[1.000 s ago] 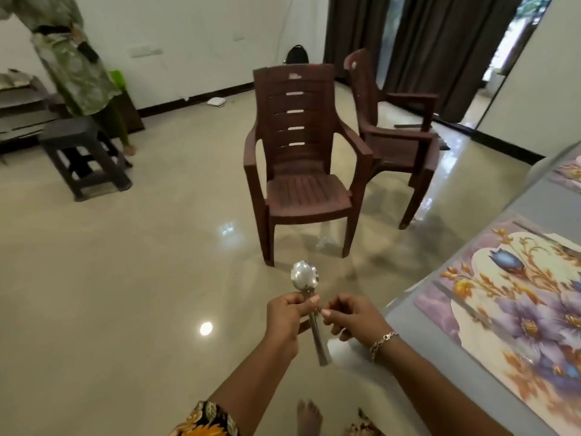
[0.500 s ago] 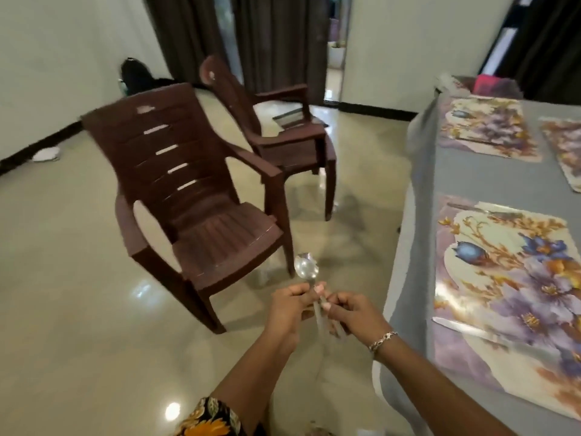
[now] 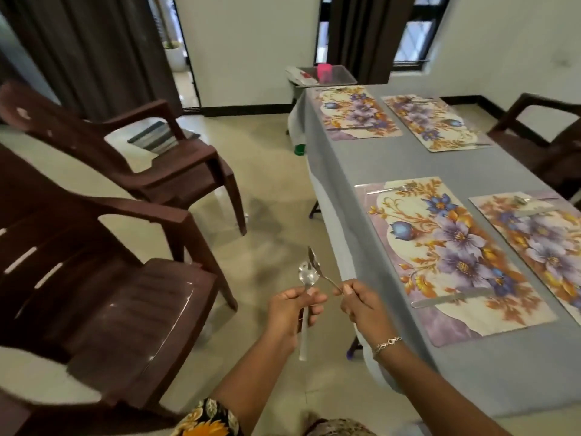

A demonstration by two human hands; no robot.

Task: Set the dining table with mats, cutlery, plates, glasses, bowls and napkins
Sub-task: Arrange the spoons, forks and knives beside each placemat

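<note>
Left hand (image 3: 294, 309): grips upright spoon (image 3: 305, 276) by its handle
Right hand (image 3: 361, 305): pinches tilted spoon (image 3: 314, 265) by its stem
Where: both spoons over the floor (image 3: 276, 190), just off the table (image 3: 345, 171) left edge

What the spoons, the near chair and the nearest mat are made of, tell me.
Spoons: polished metal, probably steel, by the mirror-bright bowls.
Near chair: moulded plastic, glossy brown; sheen on the seat, one-piece slotted back.
Nearest mat: perhaps laminated or plastic, printed flowers; lies flat with faint glare.
</note>
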